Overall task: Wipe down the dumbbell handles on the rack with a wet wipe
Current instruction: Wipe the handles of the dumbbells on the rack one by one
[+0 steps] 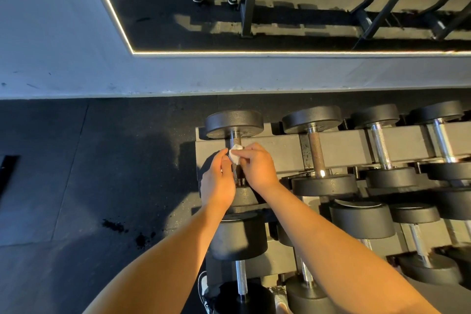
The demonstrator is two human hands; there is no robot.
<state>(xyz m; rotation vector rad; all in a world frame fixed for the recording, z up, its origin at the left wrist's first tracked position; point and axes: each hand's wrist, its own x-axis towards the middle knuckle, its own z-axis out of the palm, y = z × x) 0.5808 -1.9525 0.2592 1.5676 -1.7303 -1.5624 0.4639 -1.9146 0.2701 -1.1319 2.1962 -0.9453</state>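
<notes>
At rack (280, 153) left end: right hand (257, 167) pinches bunched wet wipe (235, 155) against handle (235, 141) of first dumbbell (234, 122), likely for full knurl contact. Left hand (218, 181) alongside, touching wipe, probably steadying; grip unclear. Neighbouring handle (316, 153) well apart, not yet reached.

- No text, number or brand can be read on the dumbbells (234, 122) or the rack (280, 150).
- A pale marking (356, 203) on 1 lower dumbbell (362, 222), on its end face, is too blurred to read.
</notes>
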